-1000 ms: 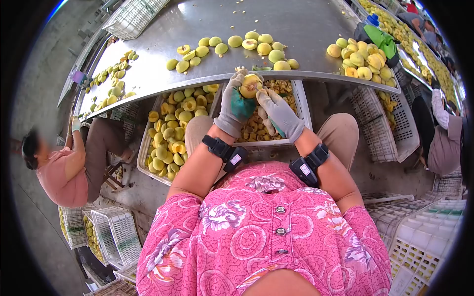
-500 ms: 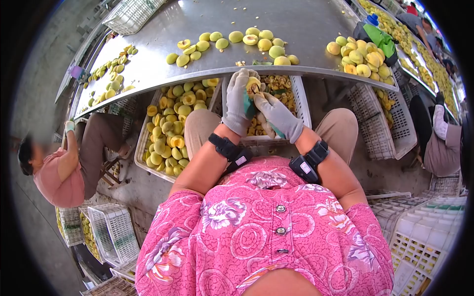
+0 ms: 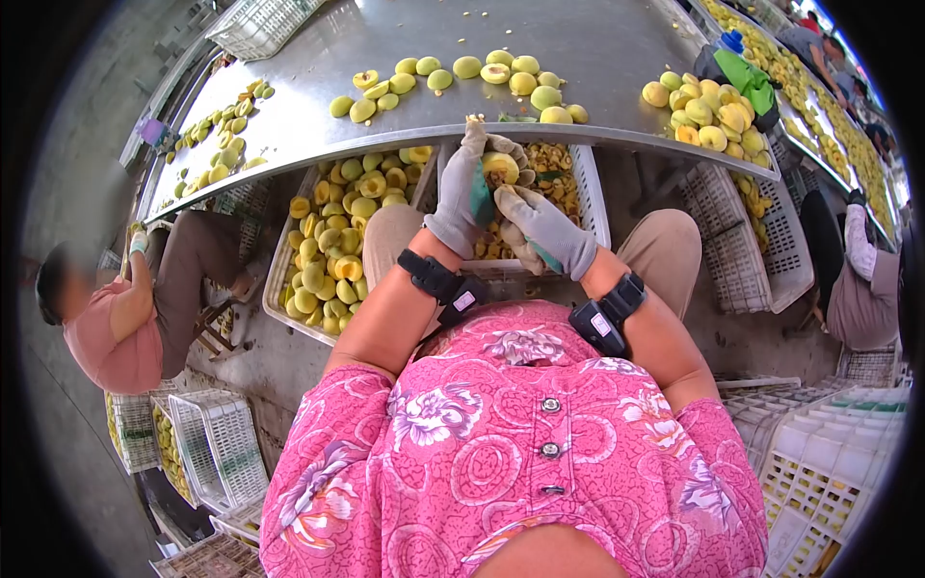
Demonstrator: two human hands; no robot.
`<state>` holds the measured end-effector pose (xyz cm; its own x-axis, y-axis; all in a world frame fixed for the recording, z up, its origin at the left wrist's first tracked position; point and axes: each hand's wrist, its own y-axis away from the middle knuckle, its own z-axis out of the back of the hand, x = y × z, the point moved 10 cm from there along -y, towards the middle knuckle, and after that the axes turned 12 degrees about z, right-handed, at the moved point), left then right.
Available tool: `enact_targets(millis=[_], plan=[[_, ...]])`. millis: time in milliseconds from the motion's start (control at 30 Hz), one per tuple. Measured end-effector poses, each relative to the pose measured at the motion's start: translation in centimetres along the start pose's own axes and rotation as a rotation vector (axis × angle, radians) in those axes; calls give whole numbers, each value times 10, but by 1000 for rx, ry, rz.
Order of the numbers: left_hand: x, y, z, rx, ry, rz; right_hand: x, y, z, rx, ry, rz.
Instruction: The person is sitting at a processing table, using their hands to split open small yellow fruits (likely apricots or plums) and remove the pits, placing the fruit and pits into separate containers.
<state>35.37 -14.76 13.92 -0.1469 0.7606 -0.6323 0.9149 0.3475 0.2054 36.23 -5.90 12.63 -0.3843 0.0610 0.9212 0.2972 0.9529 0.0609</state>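
A yellow halved fruit [image 3: 499, 170] with a brown centre is held in my gloved left hand [image 3: 469, 193], just in front of the metal table's edge. My gloved right hand [image 3: 541, 223] is closed close below the fruit; what its fingers hold, if anything, is too small to tell. Beneath both hands stands a white crate [image 3: 595, 197] with brownish-yellow scraps [image 3: 556, 185]. Another crate [image 3: 274, 279], full of yellow-green fruit [image 3: 328, 241], stands to its left. A row of fruit [image 3: 467, 67] lies on the metal table [image 3: 366, 34] ahead.
A fruit pile [image 3: 711, 111] lies at the table's right end beside a green bag [image 3: 744, 81]. A seated person [image 3: 120, 313] is at the left, another person [image 3: 862, 299] at the right. White crates [image 3: 220, 448] stand at lower left, more [image 3: 829, 462] at lower right.
My left hand has opened out around the fruit, its finger now raised toward the table edge, and the fruit's cut side has turned. The person at the left has shifted slightly.
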Motion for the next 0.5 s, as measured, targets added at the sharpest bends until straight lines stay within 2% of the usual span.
enact_targets(millis=[67, 100, 167, 200, 333, 433, 467, 500], plan=[[-6, 4, 0, -31, -214, -49, -2, 2, -2, 26, 56, -31], [-7, 5, 0, -33, -213, -48, -4, 3, -1, 26, 55, -33], [0, 5, -5, 27, -343, 36, -16, 9, -7, 79, 1, -144], [7, 3, -5, 97, -274, 108, -16, 10, -8, 84, 2, -149], [5, 7, -6, 162, -439, 90, -25, 17, -22, 137, -242, -247], [12, 6, 0, 217, -347, 113, -33, 17, -31, 229, -423, -279], [14, 10, -11, 347, -249, 141, -33, 19, -38, 292, -529, -301], [14, 12, -12, 343, -247, 139, -36, 18, -37, 295, -529, -305]])
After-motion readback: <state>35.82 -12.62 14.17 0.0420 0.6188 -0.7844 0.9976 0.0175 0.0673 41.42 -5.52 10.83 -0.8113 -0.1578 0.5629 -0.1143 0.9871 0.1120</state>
